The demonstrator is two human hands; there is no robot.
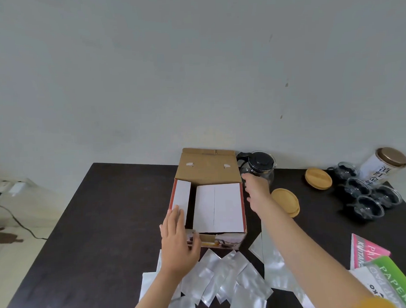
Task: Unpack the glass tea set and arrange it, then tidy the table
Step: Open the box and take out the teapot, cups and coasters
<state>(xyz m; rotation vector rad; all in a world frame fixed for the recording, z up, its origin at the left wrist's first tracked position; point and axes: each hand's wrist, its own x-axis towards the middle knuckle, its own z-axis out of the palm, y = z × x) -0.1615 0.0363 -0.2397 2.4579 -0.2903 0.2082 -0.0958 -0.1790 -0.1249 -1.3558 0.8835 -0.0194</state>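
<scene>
Glass teapot (257, 168) with its black lid stands just behind the right rear corner of the cardboard box (208, 199), close to the wall, and the box sits mid-bench with its brown lid flap tipped up at the back and white inner flaps folded across the top.

My left hand (177, 237) lies at the box's near left corner, fingers straight and together along the left white flap, thumb against the printed front face; it presses flat and grips nothing. My right hand (254, 189) reaches past the box's right side with the arm stretched long, fingers loosely spread and released, just in front of the teapot; I cannot tell whether the fingertips touch the glass.

Right of the box, two round wooden lids (285, 200) lie flat, one just beside my right wrist and the other farther right. Beyond them, well to the right of the box, a cluster of glass cups (364, 194) stands next to a white tin (382, 166) tilted by the bench's back edge. In front of the box, silver foil bags (222, 277) are strewn toward the near edge, and paper pads (383, 272) lie at the near right. Left of the box, the dark bench (96, 226) is bare out to its left edge.
</scene>
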